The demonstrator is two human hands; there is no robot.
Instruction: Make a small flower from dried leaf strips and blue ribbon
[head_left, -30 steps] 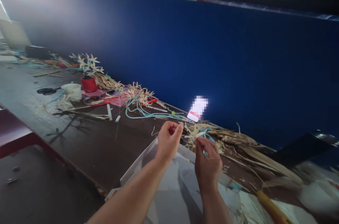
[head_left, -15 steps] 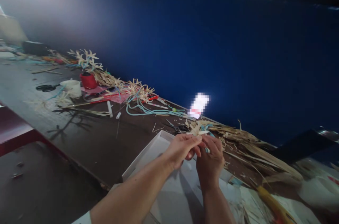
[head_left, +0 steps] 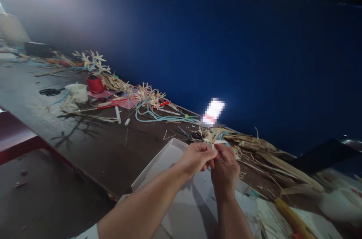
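Note:
My left hand (head_left: 199, 158) and my right hand (head_left: 226, 163) meet over a white box lid or tray (head_left: 152, 163). Between their fingertips they pinch a pale flower (head_left: 212, 140) made of thin, dried-leaf-like strips, its petals pointing up and outward. Fingers of both hands are closed round its base, which they mostly hide. Just beyond the hands lie black-handled scissors (head_left: 194, 135) and a bundle of dried husk strips (head_left: 263, 148).
Along the blue wall (head_left: 158, 43) lie finished-looking pale flowers (head_left: 92, 61), light-blue cords (head_left: 158, 119), a red thread spool (head_left: 95, 85), a white cup (head_left: 77, 92) and more scissors (head_left: 51, 91). A lit phone (head_left: 213, 112) leans there. A yellow-handled tool (head_left: 294, 218) is at lower right.
The fingers have shifted slightly around the flower's base, and the right fingers have drawn in closer. More of the flower shows above the fingertips. Both hands keep their hold.

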